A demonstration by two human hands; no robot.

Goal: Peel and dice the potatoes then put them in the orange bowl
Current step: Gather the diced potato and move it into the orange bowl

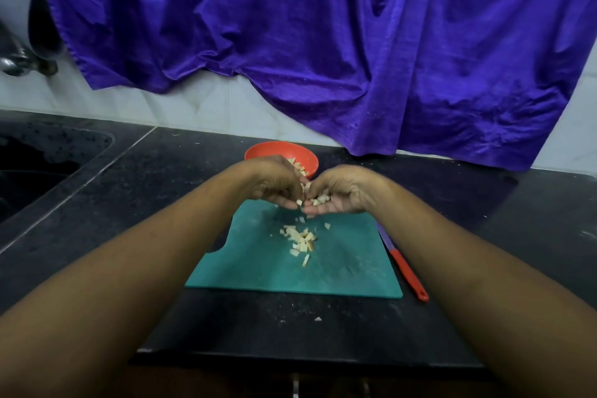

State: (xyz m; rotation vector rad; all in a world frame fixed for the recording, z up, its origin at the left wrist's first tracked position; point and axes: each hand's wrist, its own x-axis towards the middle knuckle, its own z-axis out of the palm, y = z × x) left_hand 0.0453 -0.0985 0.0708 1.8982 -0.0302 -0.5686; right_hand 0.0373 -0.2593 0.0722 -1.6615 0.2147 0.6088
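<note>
Though the orange bowl (pixel 260 151) holds potato dice (pixel 299 167), more litter the board (pixel 342 265).

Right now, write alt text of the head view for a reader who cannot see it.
The left hand and right hand cup diced potato above the far edge of a green cutting board, near an orange bowl that holds some. Loose dice lie on the board; a red-handled knife lies right of it.
</note>
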